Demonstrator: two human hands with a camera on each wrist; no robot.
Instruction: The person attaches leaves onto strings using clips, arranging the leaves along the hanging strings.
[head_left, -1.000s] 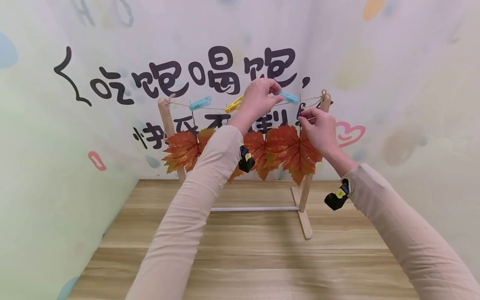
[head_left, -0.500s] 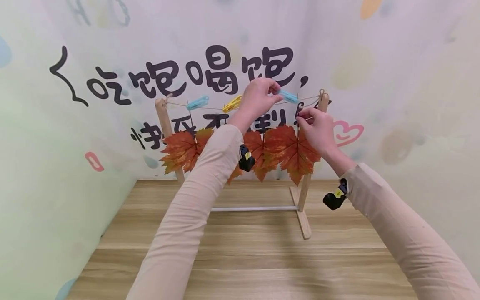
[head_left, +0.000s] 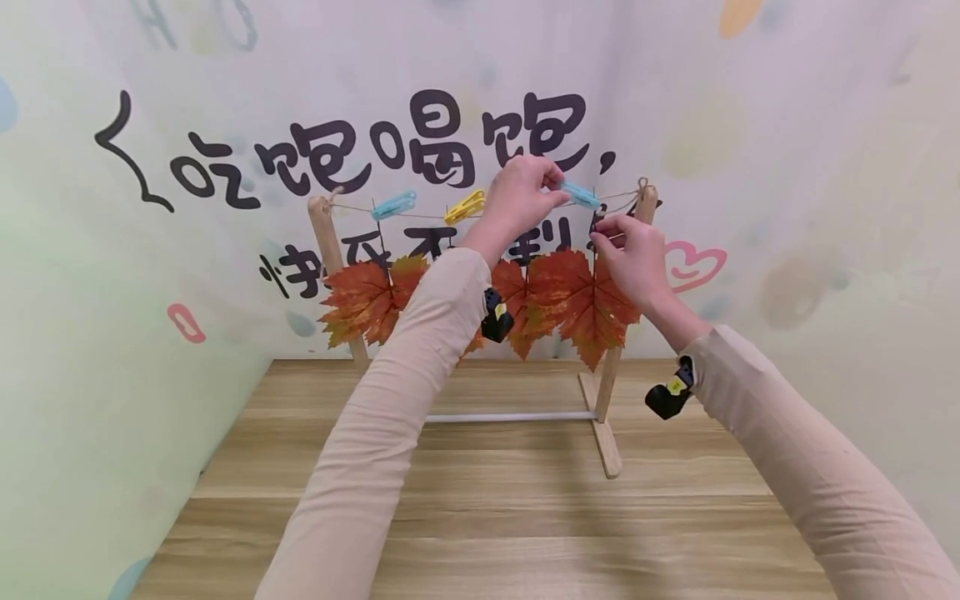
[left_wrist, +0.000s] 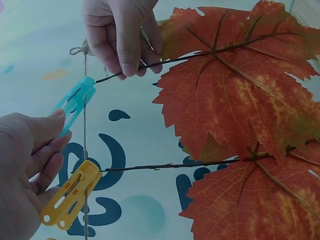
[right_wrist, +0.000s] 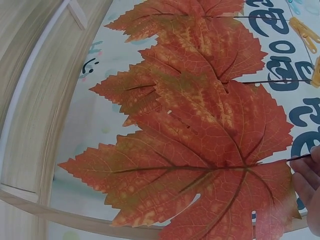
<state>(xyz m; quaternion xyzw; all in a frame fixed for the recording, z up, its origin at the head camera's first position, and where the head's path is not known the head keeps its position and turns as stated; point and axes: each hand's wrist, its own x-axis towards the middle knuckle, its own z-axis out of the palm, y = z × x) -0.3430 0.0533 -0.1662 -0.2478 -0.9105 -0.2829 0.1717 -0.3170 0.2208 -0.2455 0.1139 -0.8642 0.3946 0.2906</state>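
My left hand [head_left: 521, 200] pinches the tail of a light blue clothespin [left_wrist: 75, 105] at the right part of a twine line. The clothespin's nose sits at the twine and the top of a dark leaf stem [left_wrist: 177, 59]. Just below that clothespin, my right hand [head_left: 636, 257] pinches the same stem between thumb and fingers. From it hangs a red-orange maple leaf [right_wrist: 215, 167]. Near my left fingers, a yellow clothespin [left_wrist: 72, 195] grips another leaf's stem on the twine. My left forearm hides part of the row in the head view.
A wooden stand with two posts, the right post [head_left: 611, 387] among them, carries the twine. Farther left hang another yellow clothespin [head_left: 465, 207], a blue clothespin [head_left: 393, 205] and an orange leaf [head_left: 360, 300]. A white rod [head_left: 517, 417] runs low above the wooden table [head_left: 495, 517].
The head view shifts very slightly. Both hands keep their hold on the blue clothespin and the leaf stem, with hardly any movement.
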